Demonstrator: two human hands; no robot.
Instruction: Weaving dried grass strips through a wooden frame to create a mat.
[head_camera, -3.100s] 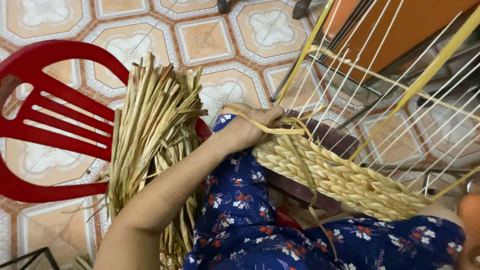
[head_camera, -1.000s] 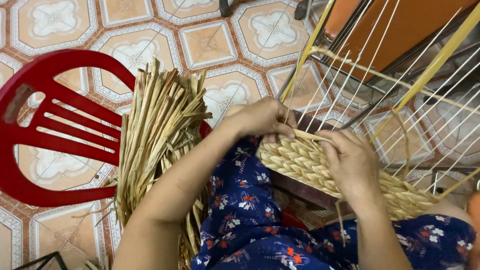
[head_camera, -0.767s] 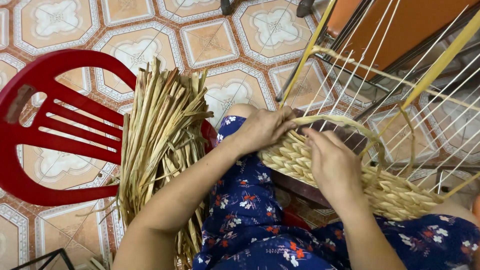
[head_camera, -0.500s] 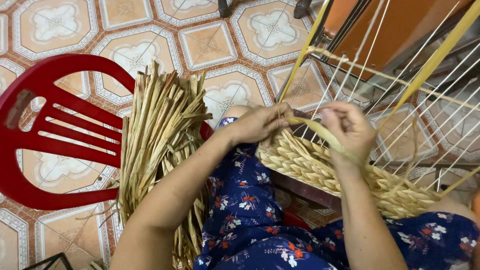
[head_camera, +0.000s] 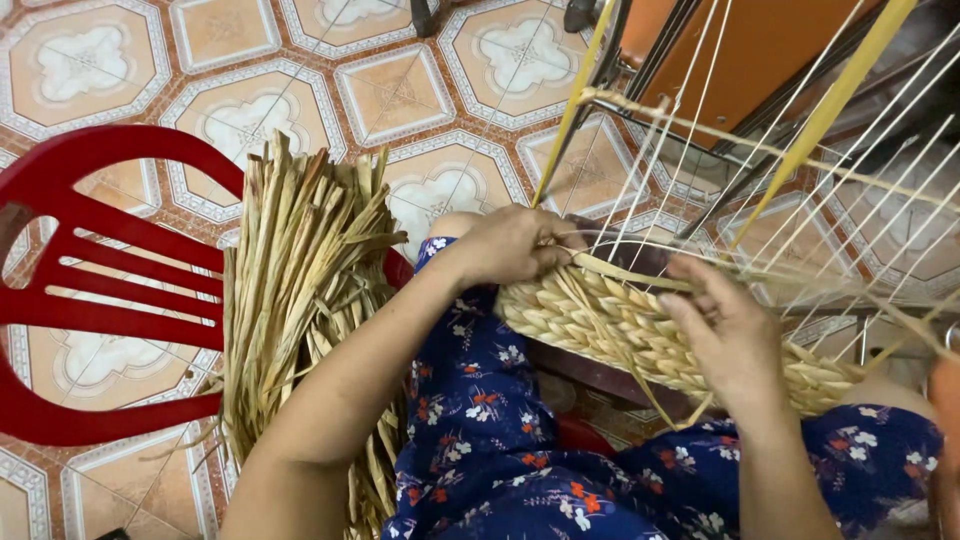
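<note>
Head view: left hand (head_camera: 510, 245) fingers pinch a straw strand (head_camera: 640, 278); right hand (head_camera: 728, 335) fingers press the woven band (head_camera: 610, 325).

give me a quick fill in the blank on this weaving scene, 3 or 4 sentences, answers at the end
1. The left hand grips the end of the woven straw band, which lies across the person's ____.
2. The bundle of dried straw rests against a plastic chair coloured ____.
3. The right hand rests on the band with its fingers ____.
4. The floor is covered in patterned ____.

Missing words: lap; red; spread; tiles
</note>
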